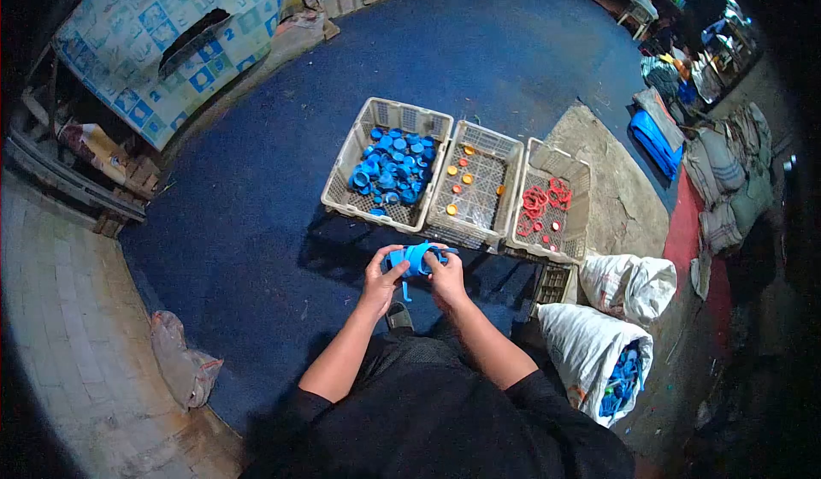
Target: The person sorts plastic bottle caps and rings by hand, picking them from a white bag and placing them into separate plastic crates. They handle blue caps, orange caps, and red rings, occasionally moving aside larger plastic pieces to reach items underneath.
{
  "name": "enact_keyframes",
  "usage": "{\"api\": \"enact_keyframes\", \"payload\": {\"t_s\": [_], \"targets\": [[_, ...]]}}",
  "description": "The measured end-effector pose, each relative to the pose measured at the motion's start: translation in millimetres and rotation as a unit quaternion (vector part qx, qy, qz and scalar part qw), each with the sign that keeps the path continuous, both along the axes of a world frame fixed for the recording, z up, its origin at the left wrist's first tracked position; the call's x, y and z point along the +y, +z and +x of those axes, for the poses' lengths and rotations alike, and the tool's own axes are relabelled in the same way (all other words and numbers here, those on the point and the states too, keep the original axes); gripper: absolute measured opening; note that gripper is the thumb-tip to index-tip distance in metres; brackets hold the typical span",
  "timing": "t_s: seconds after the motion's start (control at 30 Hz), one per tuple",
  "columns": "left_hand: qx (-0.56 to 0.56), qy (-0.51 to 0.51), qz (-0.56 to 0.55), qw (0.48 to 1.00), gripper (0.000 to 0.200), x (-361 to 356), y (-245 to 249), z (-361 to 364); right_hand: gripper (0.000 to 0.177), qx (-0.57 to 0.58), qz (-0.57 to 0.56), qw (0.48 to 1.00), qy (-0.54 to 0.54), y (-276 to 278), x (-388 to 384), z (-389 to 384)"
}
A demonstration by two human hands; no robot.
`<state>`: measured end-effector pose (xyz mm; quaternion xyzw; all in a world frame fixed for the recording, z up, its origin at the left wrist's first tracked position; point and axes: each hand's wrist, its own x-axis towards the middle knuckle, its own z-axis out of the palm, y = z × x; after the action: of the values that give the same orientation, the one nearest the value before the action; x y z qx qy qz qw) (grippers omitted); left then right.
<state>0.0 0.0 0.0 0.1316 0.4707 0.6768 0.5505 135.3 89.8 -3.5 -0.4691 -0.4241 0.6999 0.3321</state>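
Note:
Close in front of my body, both hands grip a light blue plastic piece (416,258) with curved bands and a narrow strip hanging below it. My left hand (381,272) closes on its left end, thumb on top. My right hand (445,275) is wrapped around the right end, with a darker part by its fingertips. Just beyond stands a pale plastic crate (335,190) holding many blue caps (395,164). Beside it, a middle crate (479,132) has scattered orange and yellow caps (452,209). The right crate (585,190) contains red rings (535,201) and small red caps.
To my right, a white sack (564,342) lies open with blue pieces inside, near another white sack (629,284). A clear plastic bag (181,361) rests at the left on the blue floor sheet (248,248). Filled sacks (718,167) are piled at far right.

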Motion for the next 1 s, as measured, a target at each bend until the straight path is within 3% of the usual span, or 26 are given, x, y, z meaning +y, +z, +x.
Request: {"api": "enact_keyframes", "payload": {"t_s": [0.07, 0.1, 0.17, 0.2, 0.3, 0.37, 0.43, 0.57, 0.6, 0.7, 0.73, 0.83, 0.87, 0.9, 1.0], "targets": [[-0.046, -0.016, 0.010, 0.999, 0.048, 14.6, 19.3, 21.8, 0.017, 0.036, -0.025, 0.999, -0.014, -1.6, 16.0, 16.5], [-0.014, -0.015, -0.017, 1.000, 0.047, -16.1, 24.5, -51.1, 0.017, 0.051, -0.067, 0.996, -0.006, -4.3, -16.2, -57.0], [-0.005, -0.020, 0.017, 1.000, 0.046, 8.4, 3.6, -59.5, 0.018, 0.027, -0.064, 0.998, 0.008, -8.0, 8.9, -62.3], [0.000, -0.004, 0.010, 1.000, 0.044, 23.8, -2.4, -60.3, 0.020, 0.089, -0.082, 0.993, -0.016, 2.7, 20.3, -66.9], [-0.016, 0.001, -0.011, 1.000, 0.045, 49.4, -12.9, -77.5, 0.021, 0.028, 0.020, 0.999, -0.035, -57.2, 49.9, -85.9], [0.011, 0.001, -0.018, 1.000, 0.041, 70.4, -18.3, -95.1, 0.027, 0.037, -0.048, 0.997, -0.038, -68.3, 69.3, -101.5], [0.014, -0.003, -0.039, 0.999, 0.039, 91.7, -22.1, -116.5, 0.029, 0.097, -0.143, 0.982, -0.081, -37.5, 86.9, -126.9], [0.071, 0.028, -0.093, 0.993, 0.033, 138.4, -44.3, -156.7, 0.037, 0.162, -0.223, 0.961, -0.030, -29.7, 141.0, -161.2], [0.116, 0.009, -0.136, 0.984, 0.033, 149.7, -27.1, -164.2, 0.035, 0.146, -0.240, 0.959, -0.041, -29.4, 153.2, -170.0], [0.099, 0.057, -0.124, 0.986, 0.033, 188.9, -34.2, -177.6, 0.038, 0.208, -0.263, 0.942, -0.025, -40.9, 183.2, -188.7], [0.197, 0.049, -0.169, 0.965, 0.038, 198.9, -38.8, -185.7, 0.044, 0.194, -0.281, 0.940, -0.013, -37.3, 191.8, -188.6], [0.060, 0.036, -0.196, 0.978, 0.053, 222.3, -38.2, -195.6, 0.050, 0.226, -0.287, 0.928, -0.076, -30.5, 213.5, -199.8], [0.070, 0.014, -0.208, 0.976, 0.061, 228.7, -33.0, -198.6, 0.066, 0.193, -0.335, 0.916, -0.107, -59.2, 222.1, -201.0], [0.068, -0.015, -0.226, 0.972, 0.074, 233.7, -34.8, -204.1, 0.079, 0.177, -0.297, 0.937, -0.044, -59.3, 229.2, -194.4], [0.012, -0.085, -0.240, 0.967, 0.101, 235.5, -40.5, -229.9, 0.079, 0.091, -0.246, 0.964, -0.037, -89.1, 235.4, -178.1]]}}
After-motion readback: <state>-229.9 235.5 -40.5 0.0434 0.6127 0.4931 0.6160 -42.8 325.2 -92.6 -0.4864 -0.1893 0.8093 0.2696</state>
